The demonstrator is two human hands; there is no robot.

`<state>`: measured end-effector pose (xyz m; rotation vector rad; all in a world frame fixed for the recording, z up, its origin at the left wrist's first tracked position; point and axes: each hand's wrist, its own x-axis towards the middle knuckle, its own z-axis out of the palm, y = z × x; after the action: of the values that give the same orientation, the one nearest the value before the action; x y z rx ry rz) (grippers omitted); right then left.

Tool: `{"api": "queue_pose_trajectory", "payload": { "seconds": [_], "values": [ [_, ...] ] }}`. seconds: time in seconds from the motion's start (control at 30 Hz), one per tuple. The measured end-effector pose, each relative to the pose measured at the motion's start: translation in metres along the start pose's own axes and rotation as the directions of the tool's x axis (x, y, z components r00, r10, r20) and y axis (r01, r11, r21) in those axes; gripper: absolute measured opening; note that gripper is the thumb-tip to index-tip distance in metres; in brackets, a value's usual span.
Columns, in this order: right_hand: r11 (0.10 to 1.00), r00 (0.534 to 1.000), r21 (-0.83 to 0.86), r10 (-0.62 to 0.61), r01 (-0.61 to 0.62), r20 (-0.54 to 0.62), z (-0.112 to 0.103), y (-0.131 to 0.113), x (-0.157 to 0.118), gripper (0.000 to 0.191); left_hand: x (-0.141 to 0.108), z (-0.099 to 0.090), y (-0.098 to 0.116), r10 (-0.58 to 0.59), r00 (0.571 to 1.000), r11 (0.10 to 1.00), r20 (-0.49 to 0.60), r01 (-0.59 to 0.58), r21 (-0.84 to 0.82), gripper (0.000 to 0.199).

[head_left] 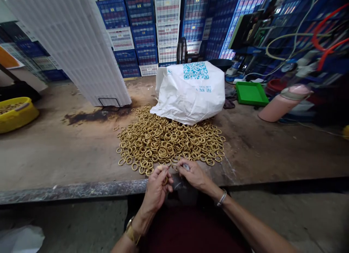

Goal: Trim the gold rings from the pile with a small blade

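Observation:
A heap of brass-coloured rings lies on the workbench, spilling from under a white sack. At the near edge of the heap, my left hand has its fingers curled round a brass ring. Just right of it, my right hand is closed, with a small grey object showing between thumb and fingers; its kind is too small to tell. The two hands are close together but apart. A loose ring lies by my right fingertips.
The white sack with blue print rests on the back of the heap. White corrugated sheets stand at the left, beyond a yellow basin. At the right are a green tray and a pink bottle. Stacked crates line the back.

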<state>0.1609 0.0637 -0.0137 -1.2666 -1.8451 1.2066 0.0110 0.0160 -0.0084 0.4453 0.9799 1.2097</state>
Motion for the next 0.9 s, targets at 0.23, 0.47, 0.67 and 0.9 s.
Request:
{"api": "queue_pose_trajectory", "payload": {
  "seconds": [0.23, 0.47, 0.67, 0.9],
  "values": [
    [0.973, 0.994, 0.204, 0.096, -0.107, 0.06, -0.001, -0.001, -0.009, 0.015, 0.003, 0.004, -0.006, 0.035, 0.999, 0.945, 0.027, -0.042, 0.325, 0.029],
    [0.894, 0.961, 0.353, 0.256, -0.276, 0.102, 0.009, -0.001, -0.008, 0.023, -0.001, 0.008, -0.004, 0.331, 0.941, 0.793, 0.074, -0.319, 0.519, 0.021],
    [0.958, 0.982, 0.227, 0.184, -0.172, -0.032, 0.012, -0.004, -0.001, 0.016, -0.003, 0.008, -0.002, 0.049, 0.996, 0.874, 0.071, -0.077, 0.479, 0.026],
    [0.945, 0.982, 0.271, 0.19, -0.183, 0.0, 0.012, -0.011, 0.0, 0.014, -0.001, 0.003, -0.004, -0.027, 0.993, 0.953, 0.111, -0.008, 0.302, 0.026]
  ]
}}
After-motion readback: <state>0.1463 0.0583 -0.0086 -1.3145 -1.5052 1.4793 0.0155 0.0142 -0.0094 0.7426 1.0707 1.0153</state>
